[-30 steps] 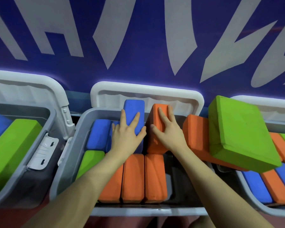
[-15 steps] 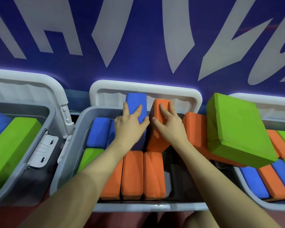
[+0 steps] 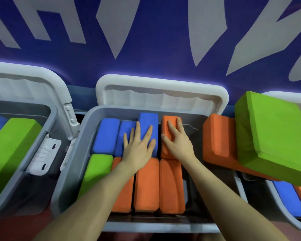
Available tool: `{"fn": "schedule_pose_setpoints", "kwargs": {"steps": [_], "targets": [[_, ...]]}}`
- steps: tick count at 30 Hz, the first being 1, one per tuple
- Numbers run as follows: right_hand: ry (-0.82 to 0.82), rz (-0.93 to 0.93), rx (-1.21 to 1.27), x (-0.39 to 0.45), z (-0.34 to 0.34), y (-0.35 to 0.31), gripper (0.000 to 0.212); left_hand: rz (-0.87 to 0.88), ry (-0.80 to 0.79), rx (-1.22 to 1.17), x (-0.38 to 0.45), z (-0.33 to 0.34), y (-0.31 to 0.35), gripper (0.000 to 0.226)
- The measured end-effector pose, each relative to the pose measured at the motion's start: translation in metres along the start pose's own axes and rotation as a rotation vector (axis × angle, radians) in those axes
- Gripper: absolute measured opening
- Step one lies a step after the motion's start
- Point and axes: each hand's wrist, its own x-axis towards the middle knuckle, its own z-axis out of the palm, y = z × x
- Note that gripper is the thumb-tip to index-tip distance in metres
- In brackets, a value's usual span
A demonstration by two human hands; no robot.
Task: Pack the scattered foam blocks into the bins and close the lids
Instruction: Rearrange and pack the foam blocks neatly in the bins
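Blue wall (image 3: 146,49) with large pale lettering

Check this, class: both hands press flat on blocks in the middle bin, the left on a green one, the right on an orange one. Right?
Not quite. The head view shows the left hand on a blue block, not green. The rest stands.

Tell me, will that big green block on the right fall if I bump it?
Probably. The big green block lies tilted on an orange block across two bins' rims, so it may slide. It looks like foam, likely light and squashy.
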Motion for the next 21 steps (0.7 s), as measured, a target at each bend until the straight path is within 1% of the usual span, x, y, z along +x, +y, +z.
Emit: {"fn": "schedule_pose_setpoints", "kwargs": {"steps": [2,4,6,8,10,12,15,19,21], "targets": [[0.006,-0.009,-0.011,0.003,0.011,0.007,0.063,0.040,0.006,0.001,0.000,0.010,-0.008,0.082],[0.006,-0.009,-0.034,0.007,0.018,0.011,0.062,0.073,0.016,0.014,0.003,0.019,-0.012,0.081],[0.013,-0.013,-0.049,0.011,0.024,0.013,0.061,0.099,-0.009,0.092,0.006,0.029,-0.016,0.079],[0.047,-0.065,-0.068,0.014,0.028,0.015,0.061,0.104,0.006,0.170,0.008,0.038,-0.021,0.072],[0.051,-0.123,-0.099,0.015,0.030,0.017,0.061,0.104,0.094,0.167,0.006,0.038,-0.023,0.060],[0.030,-0.110,-0.128,0.018,0.040,0.029,0.067,0.118,0.125,0.168,0.013,0.046,-0.023,0.054],[0.013,-0.103,-0.172,0.018,0.050,0.037,0.078,0.128,0.164,0.169,0.006,0.047,-0.019,0.053],[-0.034,-0.080,-0.255,0.027,0.058,0.037,0.074,0.104,0.146,0.145,0.010,0.050,-0.020,0.053],[-0.035,-0.065,-0.287,0.029,0.058,0.036,0.072,0.084,0.103,0.162,0.011,0.049,-0.019,0.058]]}}
